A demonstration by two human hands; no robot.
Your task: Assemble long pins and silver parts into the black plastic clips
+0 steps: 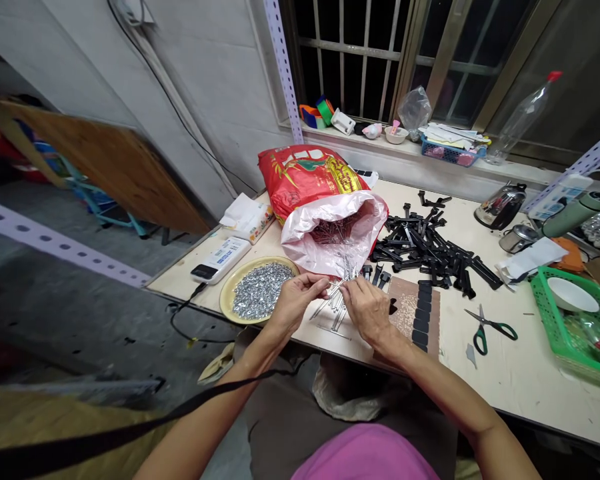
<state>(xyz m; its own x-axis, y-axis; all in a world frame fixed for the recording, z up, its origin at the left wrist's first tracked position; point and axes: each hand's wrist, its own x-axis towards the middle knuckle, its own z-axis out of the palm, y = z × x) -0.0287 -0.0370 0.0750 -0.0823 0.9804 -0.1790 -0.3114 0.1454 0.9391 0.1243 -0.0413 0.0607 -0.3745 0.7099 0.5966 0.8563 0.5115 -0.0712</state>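
Observation:
My left hand (296, 301) and my right hand (366, 308) meet at the table's near edge, both pinched on thin silver metal pins (336, 299). More pins fan out under my fingers. Just behind them lies an open white-lined red sack (330, 227) with a heap of the same pins spilling out. A yellow plate (226, 301) filled with small silver nuts sits to the left of my left hand. A pile of black plastic parts (427, 250) lies behind and right of my right hand. A row of black pieces (422, 313) rests on a brown board beside my right wrist.
Green-handled scissors (490, 328) lie to the right, then a green basket (550, 313) with a white bowl. A white digital scale (220, 259) and tissue pack are at the left corner. A kettle (500, 205) and clutter stand by the barred window.

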